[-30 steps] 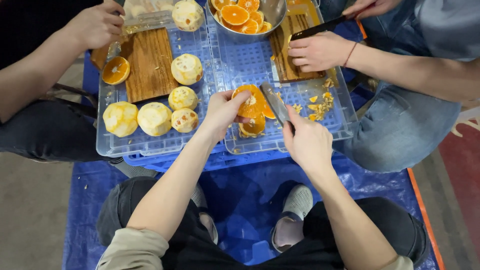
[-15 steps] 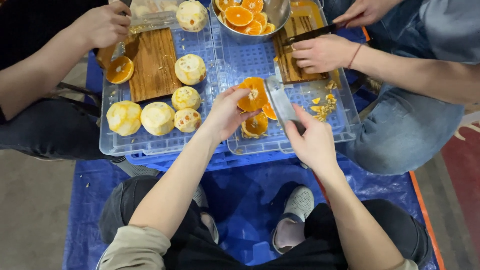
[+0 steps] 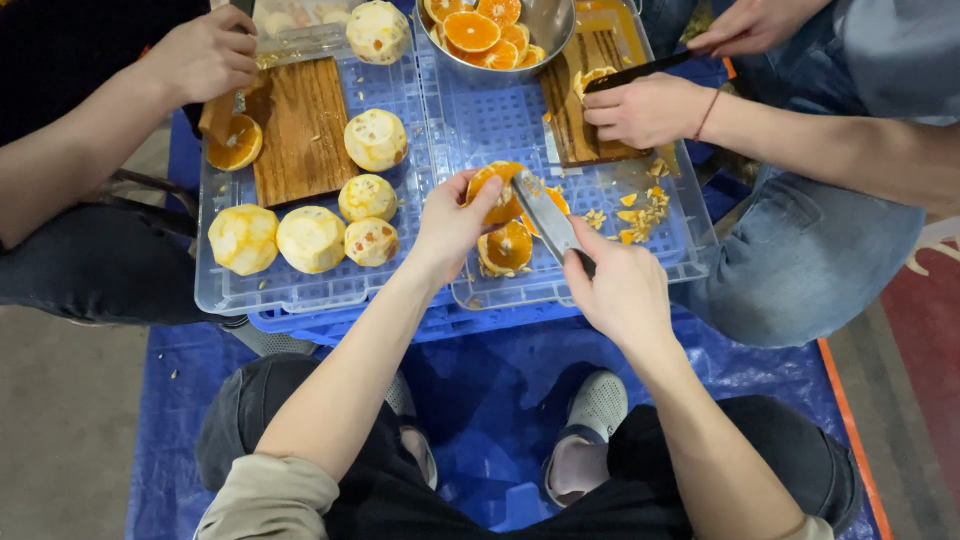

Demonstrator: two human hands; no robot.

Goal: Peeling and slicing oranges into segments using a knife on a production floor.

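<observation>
Holding an orange slice (image 3: 497, 190) with curled fingers (image 3: 480, 200), the person's left hand (image 3: 452, 225) is raised just above the clear plastic tray (image 3: 640, 262), near the tray's middle. The right hand (image 3: 620, 290) is closed around the handle of a knife (image 3: 545, 215), and the flat grey blade lies against the right side of the slice. Below the slice, another cut orange half (image 3: 505, 248) rests on the tray floor with its flesh up. To the right of the knife, small pieces of peel (image 3: 635, 205) are spread over the same tray. In a second clear tray (image 3: 225, 290) to the left of the first one, six peeled whole oranges (image 3: 311, 238) lie beside a wooden cutting board (image 3: 300, 130). A co-worker's hand (image 3: 205, 55) at the top left of this tray is near a halved orange (image 3: 235, 145). Beyond the slice, a metal bowl (image 3: 550, 25) contains more orange slices. On the right of the bowl, another co-worker's hand (image 3: 645, 108) rests on a second wooden board (image 3: 580, 100), with a dark knife (image 3: 640, 72) touching it. Under both trays a blue crate (image 3: 400, 322) stands on a blue sheet (image 3: 500, 400).
</observation>
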